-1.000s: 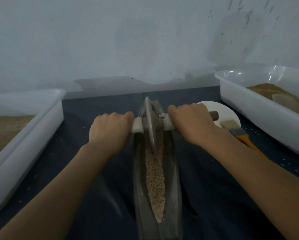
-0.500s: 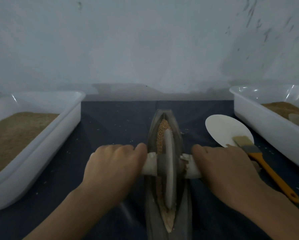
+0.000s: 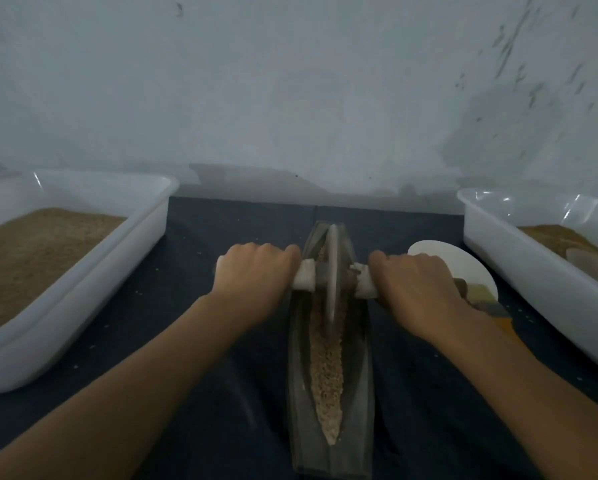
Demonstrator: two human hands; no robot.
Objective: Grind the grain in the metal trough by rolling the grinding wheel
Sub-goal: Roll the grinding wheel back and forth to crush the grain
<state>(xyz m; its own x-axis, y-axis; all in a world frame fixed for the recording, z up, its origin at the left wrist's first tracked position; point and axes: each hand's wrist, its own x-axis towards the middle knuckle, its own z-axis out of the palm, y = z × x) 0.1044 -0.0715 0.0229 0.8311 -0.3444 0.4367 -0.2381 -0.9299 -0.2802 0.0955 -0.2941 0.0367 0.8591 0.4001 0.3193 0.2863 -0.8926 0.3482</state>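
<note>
So the metal trough [image 3: 330, 393] is sitting lengthwise in the middle of the dark cloth [image 3: 200, 258], narrow boat shape, pointing away from the person toward the wall [image 3: 290, 98]. The grinding wheel [image 3: 332, 282] is standing upright on its edge in the far half of the trough, with its axle handle [image 3: 304, 279] sticking out to both sides. The left hand [image 3: 256, 275] is wrapping its curled fingers around the handle just left of the trough, and the right hand [image 3: 415, 285] is gripping the other end the same way just right of it, knuckles up on both. The grain [image 3: 325, 375] is lying in a long tan strip down the trough's groove, from the wheel to the near tip, with a little showing beyond the wheel too. Well left of the trough a white tub [image 3: 83, 292] is holding a flat bed of tan grain. Well right of the trough another white tub [image 3: 533, 271] is holding a browner heap with a pale scoop-like thing in it, too blurry to name. Between the trough and that right tub a white plate [image 3: 446, 258] is lying flat, and a brush [image 3: 488, 304] with an orange handle is poking out from behind the right wrist, which is covering most of it. Loose grains are dotting the cloth around the trough.
</note>
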